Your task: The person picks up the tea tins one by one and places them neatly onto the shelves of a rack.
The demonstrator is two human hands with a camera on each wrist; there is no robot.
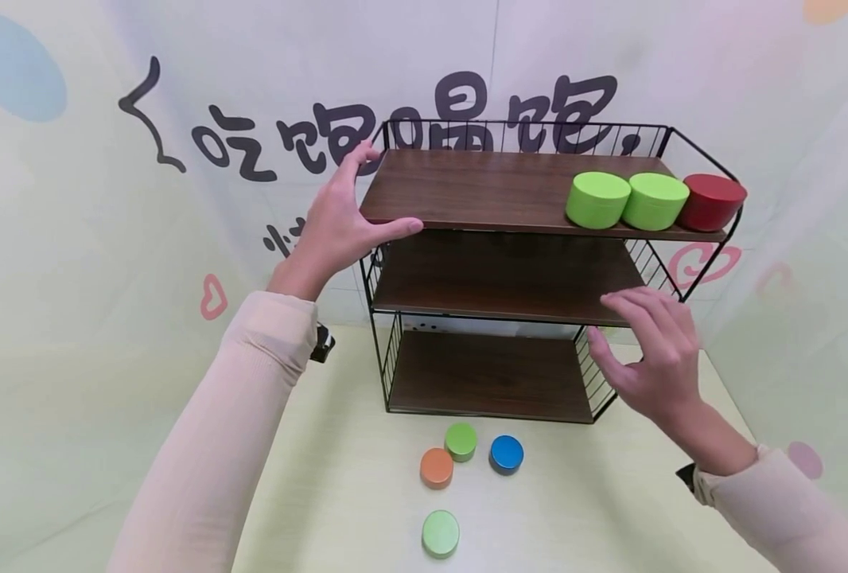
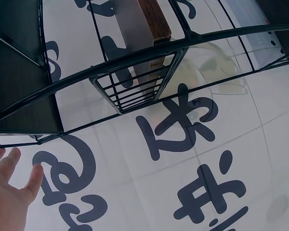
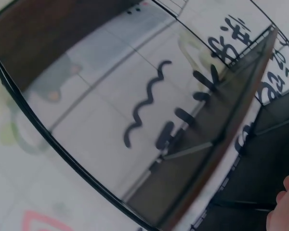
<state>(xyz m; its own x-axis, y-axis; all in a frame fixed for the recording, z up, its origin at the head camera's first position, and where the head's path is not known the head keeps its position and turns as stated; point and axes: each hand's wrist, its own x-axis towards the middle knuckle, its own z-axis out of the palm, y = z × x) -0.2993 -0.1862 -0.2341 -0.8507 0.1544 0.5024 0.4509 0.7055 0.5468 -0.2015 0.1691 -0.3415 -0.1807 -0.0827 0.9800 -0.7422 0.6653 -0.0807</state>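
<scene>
Pale surface [image 1: 574, 517], lettered sheet [image 1: 73, 239] behind: rack [image 1: 467, 191] at centre, two green tins [image 1: 599, 203] and red tin [image 1: 713, 205] upper right, its level top presumably steadying them; four loose tins [image 1: 436, 468] lower centre; left hand [image 1: 340, 211] upper left-centre, right hand [image 1: 651, 354] mid-right, both spread, grasping nothing.

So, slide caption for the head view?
Left hand and right hand at a brown-boarded black wire rack, two round green containers and a red one atop.

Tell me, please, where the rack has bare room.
The top shelf is bare between the left hand and green tubs; these and a red tub crowd its right end. The middle shelf beside the right hand and the bottom shelf look bare.
</scene>
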